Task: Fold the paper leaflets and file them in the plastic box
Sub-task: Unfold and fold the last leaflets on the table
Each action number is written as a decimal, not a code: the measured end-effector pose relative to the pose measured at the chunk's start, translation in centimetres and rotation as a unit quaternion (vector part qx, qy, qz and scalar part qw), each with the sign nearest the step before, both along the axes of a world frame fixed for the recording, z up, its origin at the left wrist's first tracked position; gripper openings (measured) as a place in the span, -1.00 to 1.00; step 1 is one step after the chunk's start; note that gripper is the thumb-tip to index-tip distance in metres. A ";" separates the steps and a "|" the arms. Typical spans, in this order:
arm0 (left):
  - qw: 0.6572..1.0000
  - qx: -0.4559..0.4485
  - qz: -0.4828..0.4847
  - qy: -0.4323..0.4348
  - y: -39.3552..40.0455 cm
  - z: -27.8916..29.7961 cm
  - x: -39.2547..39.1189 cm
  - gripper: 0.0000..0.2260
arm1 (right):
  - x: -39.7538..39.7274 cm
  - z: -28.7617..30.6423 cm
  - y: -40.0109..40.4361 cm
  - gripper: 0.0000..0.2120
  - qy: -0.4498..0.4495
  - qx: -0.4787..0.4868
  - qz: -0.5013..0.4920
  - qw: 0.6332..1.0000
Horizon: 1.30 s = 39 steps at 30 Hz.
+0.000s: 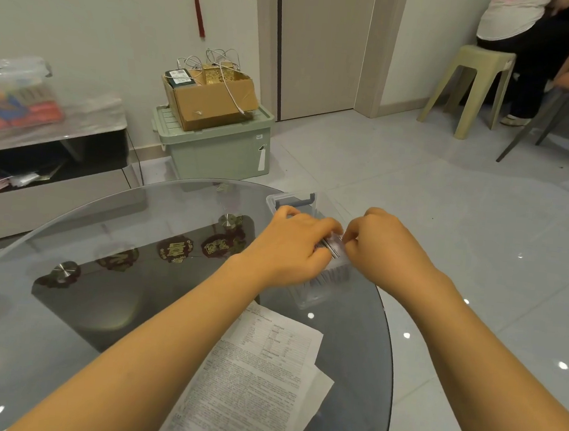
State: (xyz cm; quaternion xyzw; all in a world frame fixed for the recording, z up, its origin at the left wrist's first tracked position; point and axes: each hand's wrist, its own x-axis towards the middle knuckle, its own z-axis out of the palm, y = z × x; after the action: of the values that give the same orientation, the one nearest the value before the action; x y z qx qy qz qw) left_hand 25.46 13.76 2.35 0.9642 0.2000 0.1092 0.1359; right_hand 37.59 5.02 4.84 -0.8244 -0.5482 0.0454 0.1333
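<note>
A clear plastic box (pixel 317 295) with a grey latch stands near the right rim of the round glass table (pixel 96 302). It holds a row of folded leaflets (pixel 331 276) on edge. My left hand (pixel 294 247) lies over the box's top, fingers curled onto the folded papers. My right hand (pixel 383 244) pinches a folded leaflet (pixel 334 246) at the top of the row, right beside the left fingertips. Several unfolded printed leaflets (pixel 255 377) lie flat on the table nearer to me, partly under my left forearm.
The table's right rim runs just past the box, with tiled floor beyond. On the floor behind stand a green storage bin (pixel 220 148) with a cardboard box (pixel 210 102) on it, a low cabinet at the left, and a stool (pixel 473 87) with a seated person at the far right.
</note>
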 end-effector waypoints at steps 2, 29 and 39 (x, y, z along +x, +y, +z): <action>1.000 -0.001 0.001 0.007 0.1 0.0 0.1 -0.50 | 0.2 0.2 -0.2 -0.76 0.017 0.001 0.007 1.000; 1.000 -0.008 0.008 -0.001 -0.1 0.1 0.1 -0.57 | -0.7 0.9 1.7 -0.66 0.019 -0.054 -0.087 0.995; 0.999 -0.030 0.023 -0.003 0.1 0.0 -0.2 -0.58 | -0.8 0.4 1.2 -0.63 0.011 0.002 -0.065 0.998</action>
State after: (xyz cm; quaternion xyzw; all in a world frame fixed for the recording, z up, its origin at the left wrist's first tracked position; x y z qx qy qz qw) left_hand 25.28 13.83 2.37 0.9544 0.2249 0.1095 0.1628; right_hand 36.77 6.24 5.24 -0.8575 -0.4921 0.0443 0.1436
